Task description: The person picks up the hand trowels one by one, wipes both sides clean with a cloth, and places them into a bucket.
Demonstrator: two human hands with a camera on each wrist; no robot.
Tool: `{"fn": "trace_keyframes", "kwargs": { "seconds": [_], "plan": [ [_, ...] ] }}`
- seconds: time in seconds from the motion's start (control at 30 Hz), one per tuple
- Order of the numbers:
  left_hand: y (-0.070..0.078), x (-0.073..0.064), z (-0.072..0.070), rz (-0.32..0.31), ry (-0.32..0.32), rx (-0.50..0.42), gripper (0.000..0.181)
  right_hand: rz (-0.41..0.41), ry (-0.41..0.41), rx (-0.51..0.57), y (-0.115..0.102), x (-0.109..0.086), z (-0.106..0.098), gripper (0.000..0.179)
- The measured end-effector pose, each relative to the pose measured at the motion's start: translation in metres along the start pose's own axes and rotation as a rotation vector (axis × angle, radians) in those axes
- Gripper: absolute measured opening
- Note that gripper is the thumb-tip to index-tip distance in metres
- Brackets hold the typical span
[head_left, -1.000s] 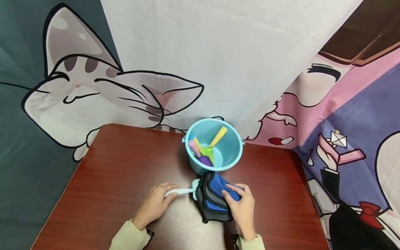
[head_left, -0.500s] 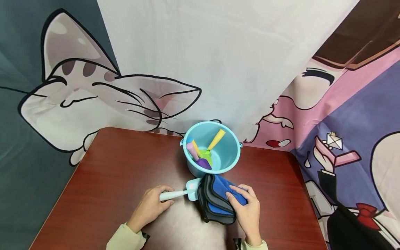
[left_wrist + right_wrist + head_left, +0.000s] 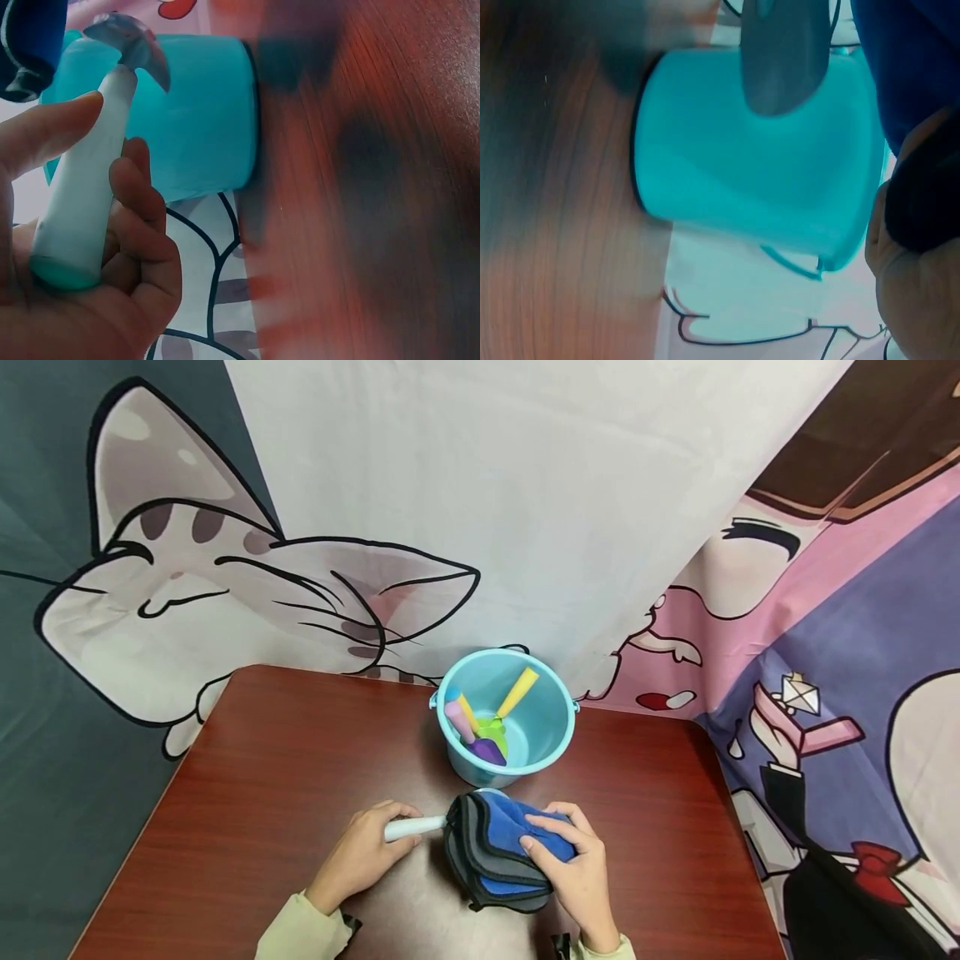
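Observation:
My left hand [image 3: 367,847] grips the thick pale handle [image 3: 415,828] of a light-blue toy shovel. In the left wrist view, the fingers curl around the handle [image 3: 82,187] and the curved blade [image 3: 133,45] rises past the thumb. With my right hand [image 3: 579,864] I hold a folded blue and grey cloth [image 3: 517,822] with black edging, draped over the blade. From the head, most of the blade is hidden under it, a pale edge showing at the top. The rounded blade [image 3: 786,71] shows before the bucket in the right wrist view.
Just beyond both hands stands a light-blue bucket [image 3: 476,772]. Inside lie several toy tools, among them a purple one [image 3: 487,752] with a pink handle and a green one [image 3: 492,732]. The brown table [image 3: 300,752] meets a printed fabric backdrop [image 3: 585,485] behind.
The cloth first shifted right, baring more of the shovel's blade, then came back left with my right hand and now covers most of it. My left hand moved slightly left, still gripping the handle.

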State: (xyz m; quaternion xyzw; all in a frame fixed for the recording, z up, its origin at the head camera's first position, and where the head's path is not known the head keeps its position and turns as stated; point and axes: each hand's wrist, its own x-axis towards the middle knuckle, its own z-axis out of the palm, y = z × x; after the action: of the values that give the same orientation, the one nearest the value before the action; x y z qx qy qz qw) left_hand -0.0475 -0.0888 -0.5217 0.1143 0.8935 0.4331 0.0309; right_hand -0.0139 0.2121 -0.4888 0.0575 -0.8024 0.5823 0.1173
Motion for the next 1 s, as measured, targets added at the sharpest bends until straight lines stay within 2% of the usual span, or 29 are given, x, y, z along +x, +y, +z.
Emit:
{"fn": "trace_keyframes", "kwargs": {
  "seconds": [0.13,0.3,0.5,0.6,0.7,0.83,1.0],
  "plan": [
    [0.001,0.001,0.002,-0.018,-0.025,-0.023,0.018,-0.044,-0.044,0.018,-0.001,-0.003,0.01,0.027],
    [0.002,0.001,0.003,-0.059,-0.066,-0.104,0.013,-0.092,-0.079,-0.009,-0.002,-0.006,0.022,0.027],
    [-0.001,0.002,0.003,-0.066,-0.102,-0.245,0.028,-0.126,-0.103,-0.021,-0.017,-0.006,0.032,0.025],
    [-0.003,0.002,0.003,-0.055,-0.105,-0.288,0.027,-0.108,-0.099,-0.023,-0.017,-0.005,0.034,0.025],
    [-0.004,0.001,0.002,-0.032,-0.106,-0.323,0.02,-0.1,-0.084,-0.014,-0.004,-0.007,0.036,0.028],
    [-0.005,0.0,0.003,-0.004,-0.112,-0.383,0.015,-0.099,-0.052,0.003,-0.001,-0.006,0.04,0.028],
    [-0.004,0.0,0.005,0.013,-0.143,-0.448,0.012,-0.089,-0.007,-0.037,0.0,-0.005,0.045,0.025]
  ]
}}
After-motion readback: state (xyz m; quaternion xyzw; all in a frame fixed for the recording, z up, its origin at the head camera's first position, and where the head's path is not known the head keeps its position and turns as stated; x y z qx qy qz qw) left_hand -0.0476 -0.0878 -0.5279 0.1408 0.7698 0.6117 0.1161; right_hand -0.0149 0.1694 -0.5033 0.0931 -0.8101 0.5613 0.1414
